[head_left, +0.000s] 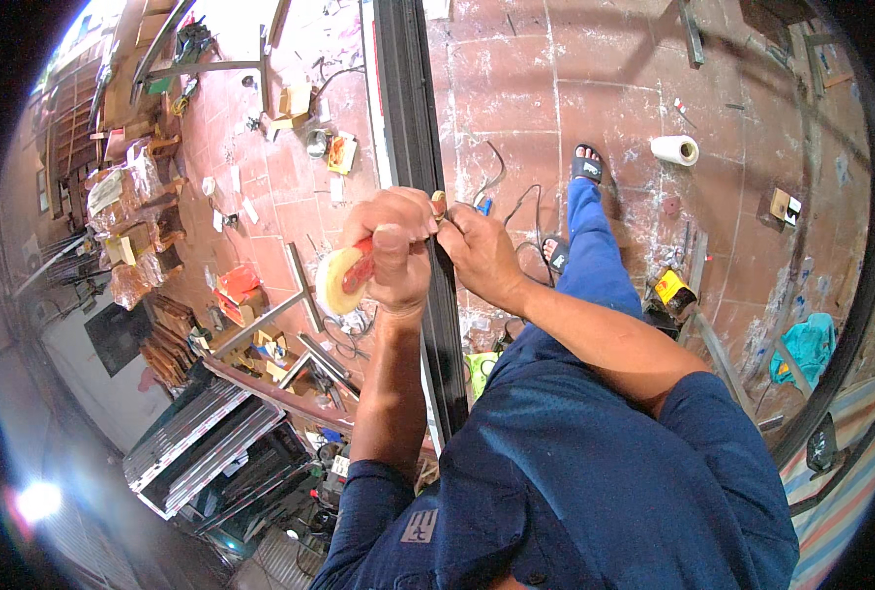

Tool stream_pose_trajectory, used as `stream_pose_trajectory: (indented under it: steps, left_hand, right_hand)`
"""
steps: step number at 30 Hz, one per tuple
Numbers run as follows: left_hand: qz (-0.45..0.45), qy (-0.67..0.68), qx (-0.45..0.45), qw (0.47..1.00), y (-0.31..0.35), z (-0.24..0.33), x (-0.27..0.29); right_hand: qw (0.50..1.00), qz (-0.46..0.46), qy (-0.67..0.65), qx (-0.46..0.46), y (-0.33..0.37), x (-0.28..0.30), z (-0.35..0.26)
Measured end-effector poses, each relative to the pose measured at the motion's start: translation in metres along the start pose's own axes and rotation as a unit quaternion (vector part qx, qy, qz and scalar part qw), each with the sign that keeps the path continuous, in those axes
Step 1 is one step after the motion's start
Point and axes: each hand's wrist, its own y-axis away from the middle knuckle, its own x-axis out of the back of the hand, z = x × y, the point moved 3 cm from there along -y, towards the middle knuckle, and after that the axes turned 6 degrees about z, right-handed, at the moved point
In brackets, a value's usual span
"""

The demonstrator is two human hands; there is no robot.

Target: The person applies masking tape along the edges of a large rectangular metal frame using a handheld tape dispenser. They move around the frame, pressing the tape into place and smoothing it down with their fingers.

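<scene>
Well to the left of a long black metal profile point(413, 108), the landmark here, a stack of black-and-silver flat panels point(206, 442) is seen. Nearer the profile, on its left, a bright red crumpled plastic bag point(239, 283) is seen. Just beside the profile's left edge, a round, pale-yellow tape roll with a red core point(333, 282) is held by the left hand point(395, 251), whose fingers are curled tightly. Over the profile, a small yellowish-and-red piece point(438, 205) is seen between the two hands. At the profile's right edge, the right hand point(483, 254) is placed with its fingers bent inward; whether anything is pinched there cannot be told, since the fingertips are partly hidden. Farther right of the profile, a white cylindrical roll point(668, 149) is seen on the reddish tiled floor point(619, 113), and beyond it a teal crumpled cloth point(806, 344).
</scene>
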Motion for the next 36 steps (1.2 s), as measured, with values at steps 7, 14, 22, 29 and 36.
stream_pose_trajectory:
  steps: [7, 14, 22, 29, 36]
  left_hand:
    - [0.026, 0.022, 0.003, 0.999, 0.009, -0.014, 0.007]
    - [0.062, 0.025, 0.017, 0.998, -0.005, -0.02, -0.002]
    - [0.083, 0.03, 0.03, 0.996, -0.018, -0.024, -0.003]
    - [0.028, -0.004, -0.015, 0.999, -0.015, -0.021, -0.004]
    - [0.003, 0.036, -0.012, 0.999, -0.005, -0.022, 0.003]
  right_hand:
    - [1.0, -0.008, 0.017, 0.007, -0.001, 0.007, -0.004]
    - [1.0, 0.0, 0.022, -0.014, 0.001, 0.006, -0.007]
    - [1.0, 0.004, 0.019, 0.001, 0.001, 0.005, -0.005]
    - [0.999, -0.004, 0.031, -0.008, 0.001, 0.006, -0.008]
    - [1.0, -0.007, 0.019, -0.001, -0.002, 0.005, -0.004]
